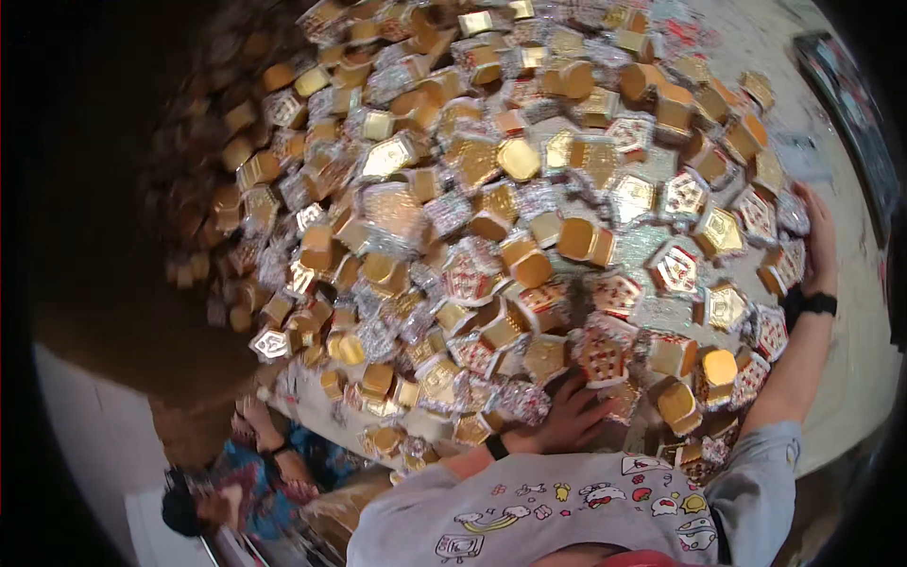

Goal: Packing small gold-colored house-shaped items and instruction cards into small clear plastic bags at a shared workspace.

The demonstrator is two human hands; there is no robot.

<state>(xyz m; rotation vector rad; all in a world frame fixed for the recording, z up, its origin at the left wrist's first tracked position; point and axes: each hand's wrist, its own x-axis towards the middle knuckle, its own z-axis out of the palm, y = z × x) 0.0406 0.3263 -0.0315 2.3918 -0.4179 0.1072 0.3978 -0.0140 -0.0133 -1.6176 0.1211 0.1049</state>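
Observation:
A huge heap of small hexagonal gold boxes (576, 238) and red-and-white patterned hexagonal lids (675, 269), mixed with silvery wrapping, covers a pale table (855, 378). My left hand (572, 416), with a black band at the wrist, lies on the near edge of the heap with its fingers spread, next to a patterned lid (602, 354). My right hand (817, 236), with a black watch on the wrist, reaches far out to the heap's right edge, fingers laid against the lids there. Neither hand visibly holds anything. My grey printed T-shirt fills the bottom edge.
Another person in blue patterned clothes (255, 482) crouches at the lower left, a hand (269, 430) at the table's corner. A blurred brown mass (123, 283) hides the left side. A dark flat object (841, 85) lies at the far right.

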